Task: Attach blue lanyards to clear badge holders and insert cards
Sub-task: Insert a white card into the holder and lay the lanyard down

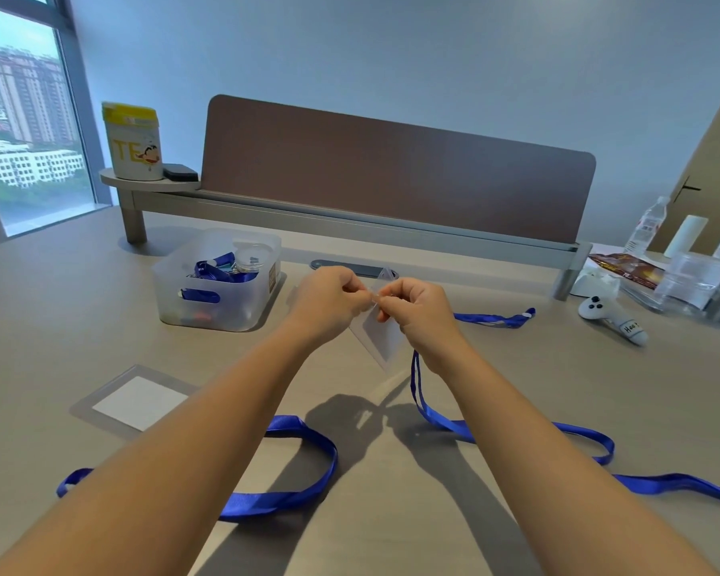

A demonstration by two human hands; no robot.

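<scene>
Nearest, on the desk (391, 513): a blue lanyard (304, 484) lying in a loose loop under the left forearm, one end curled at far left. A second blue lanyard (516, 440) snakes across the right side and off the frame edge; its two strands rise to the right hand.

Left of the loop, flat on the desk: a clear badge holder with a white card (136, 403) inside.

Above the desk, mid-frame: left hand (329, 303) and right hand (422, 315) meet fingertip to fingertip, both pinched closed on the top edge of a second clear badge holder (377, 332), which hangs tilted below them, off the surface. The lanyard strands drop from beneath the right hand (the clip itself is hidden by fingers; cannot tell whether it is attached).

Further back, right: a third blue lanyard (495, 318) lying flat. Beyond it a white controller (612, 320) with a handwritten label.

Back left: a translucent bin (217, 284) holding more blue lanyards. Behind it, a brown divider panel (391, 168), with a yellow-lidded tub (133, 141) on its shelf end.
</scene>
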